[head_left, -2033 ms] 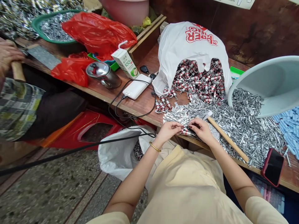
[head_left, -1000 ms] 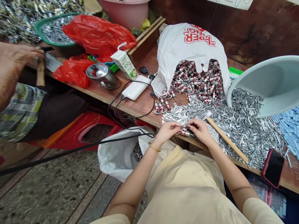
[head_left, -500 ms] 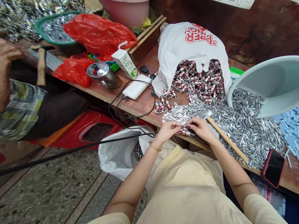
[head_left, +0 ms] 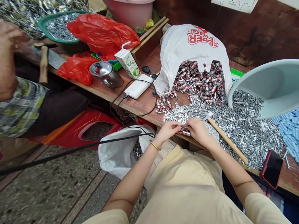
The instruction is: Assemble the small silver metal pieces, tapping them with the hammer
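Note:
At the table's front edge my left hand (head_left: 172,129) and my right hand (head_left: 197,130) meet with fingertips pinched together. Whatever small thing is between them is too hidden to name. Just under the fingers lies a red-and-silver metal fitting (head_left: 186,133), partly covered by my right hand. Behind the hands spreads a heap of small flat silver metal pieces (head_left: 178,113). A hammer (head_left: 226,140) with a wooden handle rests to the right of my right hand. Many more red-and-silver fittings (head_left: 201,82) spill from a white plastic bag (head_left: 193,46) farther back.
A tilted pale bucket (head_left: 277,90) and a red-cased phone (head_left: 272,169) are on the right. To the left are a white power bank (head_left: 139,86) with black cables, a drink carton (head_left: 128,63) and a metal cup (head_left: 106,74). Another person's arm (head_left: 7,62) shows at far left.
My right hand has shifted slightly left and turned over the fitting, covering more of it. My left hand stays nearly in place. The view has shifted slightly.

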Motion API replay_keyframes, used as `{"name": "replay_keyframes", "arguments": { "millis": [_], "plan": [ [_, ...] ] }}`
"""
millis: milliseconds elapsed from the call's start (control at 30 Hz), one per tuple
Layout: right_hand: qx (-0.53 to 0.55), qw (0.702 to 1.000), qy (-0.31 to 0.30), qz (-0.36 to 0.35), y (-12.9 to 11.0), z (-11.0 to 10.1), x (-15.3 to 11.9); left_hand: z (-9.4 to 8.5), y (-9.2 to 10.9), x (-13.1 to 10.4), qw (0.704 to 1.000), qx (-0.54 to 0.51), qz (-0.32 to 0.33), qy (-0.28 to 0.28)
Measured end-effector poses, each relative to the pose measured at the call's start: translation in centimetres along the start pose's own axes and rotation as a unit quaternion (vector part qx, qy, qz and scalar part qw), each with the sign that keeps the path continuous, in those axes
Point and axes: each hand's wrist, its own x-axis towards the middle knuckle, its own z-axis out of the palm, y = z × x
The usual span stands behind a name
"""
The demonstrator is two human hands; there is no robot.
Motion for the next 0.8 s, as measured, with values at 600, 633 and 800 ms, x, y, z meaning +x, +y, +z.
{"name": "replay_keyframes", "arguments": {
  "millis": [600,633,800],
  "plan": [
    [0.023,0.998,0.042,0.051,-0.4,0.3,-0.7,0.2,-0.2,0.1,1.0,0.02,0.015,0.011],
    [0.05,0.995,0.058,0.056,-0.1,0.0,-1.0,0.2,-0.2,-0.1,1.0,0.019,0.011,0.019],
    [-0.007,0.988,0.126,0.087,0.6,-2.5,-3.2,1.4,0.6,-1.8,0.995,0.038,0.053,0.075]
  ]
}}
